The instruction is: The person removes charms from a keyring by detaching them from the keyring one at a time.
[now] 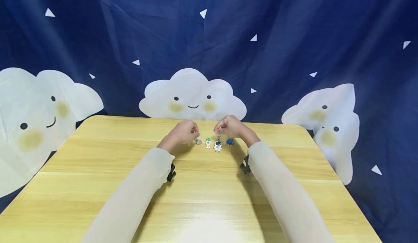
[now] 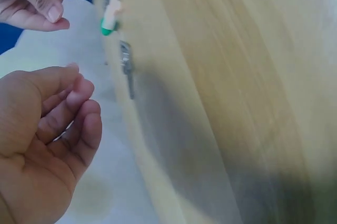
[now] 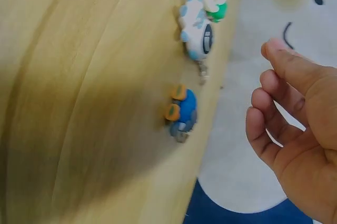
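Four small charms or keychains would be several pieces in a row on the wooden table [image 1: 202, 185]. From the left come a silver metal piece [image 1: 199, 141], a white figure with a green top [image 1: 208, 143], a white astronaut keychain [image 1: 217, 147] and a blue figure [image 1: 230, 141] with orange feet in the right wrist view. My left hand [image 1: 183, 131] hovers by the silver piece, its fingers loosely curled around nothing visible. Above the astronaut and blue figure is my right hand [image 1: 231, 126], likewise loosely bent, with thumb and fingers apart in the right wrist view.
Behind the table's far edge hangs a dark blue curtain [image 1: 169, 28] with white clouds and small triangles. Black straps show at both wrists below the pale sleeves [image 1: 130, 192]. Shadows of the arms fall across the tabletop.
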The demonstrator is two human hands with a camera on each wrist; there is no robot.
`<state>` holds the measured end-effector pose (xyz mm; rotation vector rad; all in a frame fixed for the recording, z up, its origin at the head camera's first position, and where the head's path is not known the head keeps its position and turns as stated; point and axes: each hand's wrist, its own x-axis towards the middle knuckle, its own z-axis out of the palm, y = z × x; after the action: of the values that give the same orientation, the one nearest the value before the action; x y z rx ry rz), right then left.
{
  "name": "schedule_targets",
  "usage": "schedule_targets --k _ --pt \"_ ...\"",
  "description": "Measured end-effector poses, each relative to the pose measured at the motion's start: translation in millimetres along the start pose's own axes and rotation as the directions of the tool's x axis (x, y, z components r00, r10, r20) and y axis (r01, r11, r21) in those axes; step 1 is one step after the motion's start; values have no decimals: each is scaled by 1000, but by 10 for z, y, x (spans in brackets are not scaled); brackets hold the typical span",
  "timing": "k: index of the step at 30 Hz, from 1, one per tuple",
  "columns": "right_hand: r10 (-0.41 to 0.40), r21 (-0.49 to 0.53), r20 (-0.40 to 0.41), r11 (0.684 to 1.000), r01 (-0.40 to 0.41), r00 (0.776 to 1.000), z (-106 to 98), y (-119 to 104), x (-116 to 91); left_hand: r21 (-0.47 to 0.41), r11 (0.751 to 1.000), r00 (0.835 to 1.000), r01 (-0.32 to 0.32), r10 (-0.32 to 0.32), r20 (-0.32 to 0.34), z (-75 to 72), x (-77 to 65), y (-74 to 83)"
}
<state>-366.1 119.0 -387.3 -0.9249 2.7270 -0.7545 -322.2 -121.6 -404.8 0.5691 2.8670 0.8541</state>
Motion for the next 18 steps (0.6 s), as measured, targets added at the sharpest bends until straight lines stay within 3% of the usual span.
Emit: schedule_targets --k 6,13,18 --pt "-55 -31 -113 998 51 992 -118 -158 -230 -9 1000 996 5 -6 -86 -69 -259 111" --pt "-149 -121 -226 985 124 963 -213 -371 -576 103 993 985 53 -35 -171 -132 -609 236" --pt "-155 -173 -286 979 108 946 -182 -425 -860 208 977 981 56 -15 -193 -154 -935 276"
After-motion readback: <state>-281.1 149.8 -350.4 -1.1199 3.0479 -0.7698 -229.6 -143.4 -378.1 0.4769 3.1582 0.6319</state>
